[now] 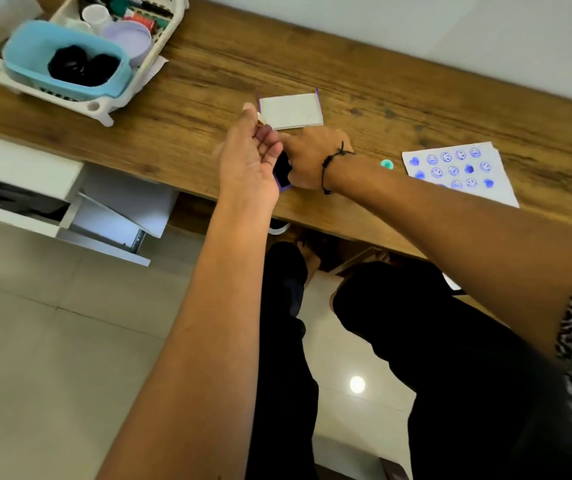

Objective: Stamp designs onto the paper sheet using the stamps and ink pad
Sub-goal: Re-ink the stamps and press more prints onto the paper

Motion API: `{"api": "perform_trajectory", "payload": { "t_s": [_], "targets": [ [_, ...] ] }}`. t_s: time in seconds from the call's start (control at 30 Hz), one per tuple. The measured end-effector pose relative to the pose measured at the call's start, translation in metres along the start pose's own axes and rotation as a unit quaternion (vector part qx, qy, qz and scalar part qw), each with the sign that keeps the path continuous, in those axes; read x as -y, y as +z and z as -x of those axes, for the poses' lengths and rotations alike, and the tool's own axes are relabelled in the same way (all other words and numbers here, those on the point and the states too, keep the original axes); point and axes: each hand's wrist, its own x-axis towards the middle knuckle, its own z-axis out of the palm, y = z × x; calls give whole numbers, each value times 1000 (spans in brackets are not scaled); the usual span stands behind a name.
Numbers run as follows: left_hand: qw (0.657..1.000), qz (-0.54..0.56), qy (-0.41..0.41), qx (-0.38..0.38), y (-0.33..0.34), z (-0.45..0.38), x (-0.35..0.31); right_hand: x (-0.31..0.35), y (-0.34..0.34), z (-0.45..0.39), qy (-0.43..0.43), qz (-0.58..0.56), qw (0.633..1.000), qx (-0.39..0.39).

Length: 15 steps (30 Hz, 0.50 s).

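Note:
The white paper sheet (496, 174) lies at the right of the wooden desk, covered with several blue smiley and heart prints. A dark ink pad (282, 169) with a purple rim sits near the desk's front edge. My right hand (312, 157), a black cord on its wrist, grips the pad's right side. Just left of the pad is my left hand (248, 157), palm up, pinching a small pale stamp (260, 116) at its fingertips. A teal round stamp (386, 163) stands between the pad and the sheet. The pad's white lid (291, 110) lies behind my hands.
A cream rack (104, 105) at the desk's back left holds a blue tub (28, 60) with dark items, jars and lids. An open white drawer (70, 209) sticks out under the desk's left part. My legs are under the desk.

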Motion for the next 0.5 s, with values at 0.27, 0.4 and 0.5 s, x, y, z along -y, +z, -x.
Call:
{"api": "perform_trajectory", "payload": {
  "t_s": [0.27, 0.4, 0.5],
  "targets": [
    [1000, -19, -6, -17, -6, -3, -4, -13, -1, -13, -80, 47, 994, 54],
    [1000, 0, -5, 3, 9, -7, -4, -19, -3, -19, -109, 35, 991, 75],
    [1000, -2, -1, 20, 19, -9, -2, -22, -1, -19, -123, 20, 990, 70]
  ]
}}
